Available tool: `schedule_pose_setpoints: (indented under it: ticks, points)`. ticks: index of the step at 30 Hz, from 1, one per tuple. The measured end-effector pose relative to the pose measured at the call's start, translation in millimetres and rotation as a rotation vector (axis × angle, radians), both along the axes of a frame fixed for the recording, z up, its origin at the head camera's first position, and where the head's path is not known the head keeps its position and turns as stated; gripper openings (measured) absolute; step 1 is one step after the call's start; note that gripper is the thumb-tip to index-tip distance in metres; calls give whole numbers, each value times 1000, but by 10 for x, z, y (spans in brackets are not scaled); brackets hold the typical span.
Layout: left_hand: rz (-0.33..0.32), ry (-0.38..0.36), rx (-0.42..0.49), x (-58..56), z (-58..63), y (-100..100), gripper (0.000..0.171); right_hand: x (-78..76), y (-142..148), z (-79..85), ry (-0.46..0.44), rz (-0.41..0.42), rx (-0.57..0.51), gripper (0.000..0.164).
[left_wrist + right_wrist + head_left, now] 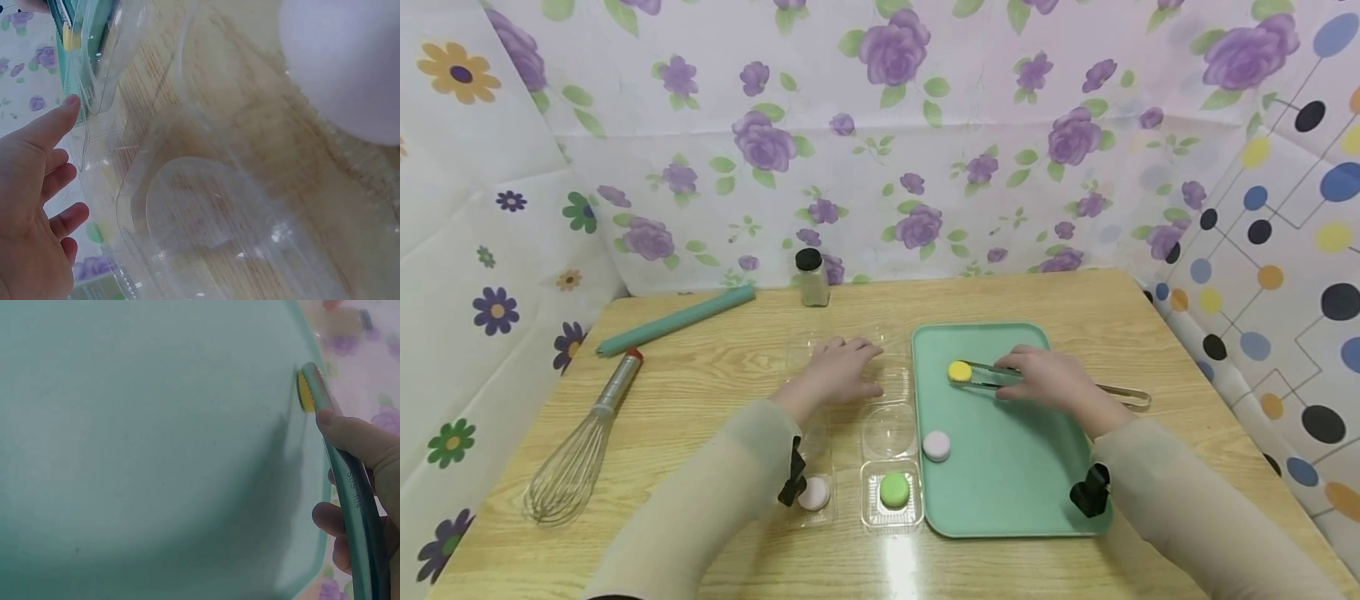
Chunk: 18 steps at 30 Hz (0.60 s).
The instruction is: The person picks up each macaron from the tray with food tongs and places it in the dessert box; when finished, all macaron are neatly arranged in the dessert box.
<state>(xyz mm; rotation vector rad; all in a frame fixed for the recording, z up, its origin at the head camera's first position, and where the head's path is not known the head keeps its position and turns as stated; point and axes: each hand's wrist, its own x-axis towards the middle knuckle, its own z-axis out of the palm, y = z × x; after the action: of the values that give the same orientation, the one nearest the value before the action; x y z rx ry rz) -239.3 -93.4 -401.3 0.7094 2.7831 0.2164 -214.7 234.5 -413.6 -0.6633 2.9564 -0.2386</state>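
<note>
My right hand (1051, 379) grips metal tongs (353, 487) over the green tray (1000, 475). Between the tongs' tips is a yellow macaron-like disc (959, 372), also visible in the right wrist view. Over the back part of a clear plastic compartment box (889, 432) is my left hand (838, 371), its fingers loosely spread with nothing in them. A green macaron (894, 489) sits in the box's front right compartment, and a pale pink one (813, 493) in the front left, partly beside my sleeve. Another pale pink macaron (936, 446) lies at the tray's left edge.
On the left lie a whisk (576, 450) with a red end and a rolled green mat or rod (677, 321). A small jar (812, 279) with a black lid stands at the back. Patterned cloth walls (850, 208) enclose the wooden table (715, 358) on three sides.
</note>
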Motion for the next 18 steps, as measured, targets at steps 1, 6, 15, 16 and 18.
schedule_pose_setpoints:
  ticks: [1, 6, 15, 16, 18]
  points:
    - [1, 3, -2, -1, -2, 2, 69, 0, 3, -1, -1, 0, 0, 47]
    - [7, 2, -16, 0, -5, 3, 67, -10, 7, -3, 4, 5, -12, 47]
    - [13, 3, -24, 7, -21, 1, 67, -59, -90, 64, 3, 19, -66, 46]
    - [14, 3, -20, 8, -25, 1, 67, -65, -116, 78, 1, 22, -70, 46]
    - [14, 2, -15, 8, -30, 1, 67, -72, -179, 110, 0, 29, -75, 47]
